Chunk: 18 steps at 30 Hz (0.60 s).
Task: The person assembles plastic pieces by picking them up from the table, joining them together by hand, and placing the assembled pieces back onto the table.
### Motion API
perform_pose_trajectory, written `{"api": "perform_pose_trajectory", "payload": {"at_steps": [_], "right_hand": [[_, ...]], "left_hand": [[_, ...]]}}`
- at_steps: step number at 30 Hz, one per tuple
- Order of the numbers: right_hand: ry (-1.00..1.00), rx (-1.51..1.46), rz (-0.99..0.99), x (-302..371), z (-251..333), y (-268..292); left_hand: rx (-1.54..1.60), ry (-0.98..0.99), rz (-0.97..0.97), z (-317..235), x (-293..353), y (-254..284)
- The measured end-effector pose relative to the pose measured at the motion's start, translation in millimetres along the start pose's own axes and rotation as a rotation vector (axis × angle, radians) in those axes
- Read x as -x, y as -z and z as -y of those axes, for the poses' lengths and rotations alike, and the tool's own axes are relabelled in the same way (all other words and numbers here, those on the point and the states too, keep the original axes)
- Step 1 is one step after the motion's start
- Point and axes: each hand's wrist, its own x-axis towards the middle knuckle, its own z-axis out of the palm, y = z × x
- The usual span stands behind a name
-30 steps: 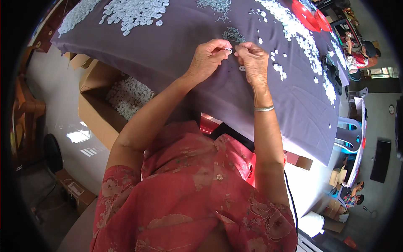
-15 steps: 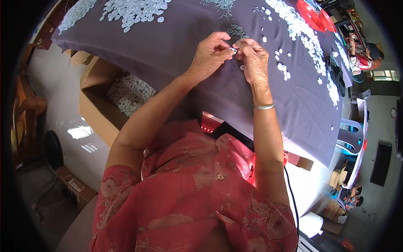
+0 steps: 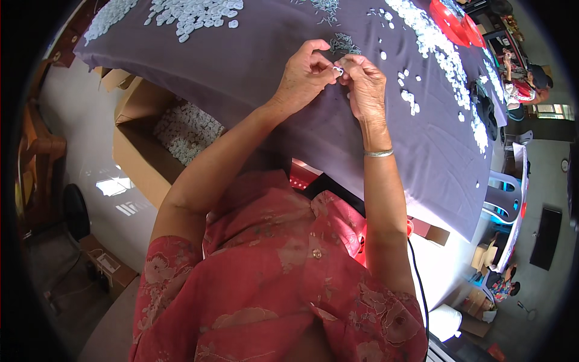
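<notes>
Both my hands meet above the dark purple tablecloth (image 3: 253, 66). A small white plastic piece (image 3: 339, 70) is pinched between the thumb and a finger of my left hand (image 3: 303, 77); its index finger is raised and bent. Against that piece my right hand (image 3: 365, 84) presses thumb and fingertips together; what lies in that pinch is too small to make out. Just beyond my fingers is a little pile of thin grey pins (image 3: 344, 43). Several white pieces (image 3: 410, 99) lie to the right of my right hand.
White flat pieces (image 3: 193, 15) are heaped at the far left, and more white pieces (image 3: 443, 54) spread along the right side near a red basin (image 3: 449, 24). An open cardboard box (image 3: 142, 151) holding white pieces stands left of my left arm. Other people (image 3: 534, 84) are at the right.
My left index finger has lifted slightly away from the right fingertips. The white piece stays between my hands, and the view has shifted a little.
</notes>
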Motion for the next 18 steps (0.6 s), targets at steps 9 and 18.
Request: {"api": "perform_pose_trajectory", "payload": {"at_steps": [9, 18], "right_hand": [[0.023, 0.027, -0.001, 0.7, -3.0, 1.6], [0.048, 0.046, -0.007, 2.9, -3.1, -1.9]], "left_hand": [[0.053, 0.003, -0.020, -0.2, -1.5, -1.4], [0.033, -0.014, -0.050, 2.8, -1.5, -1.9]]}}
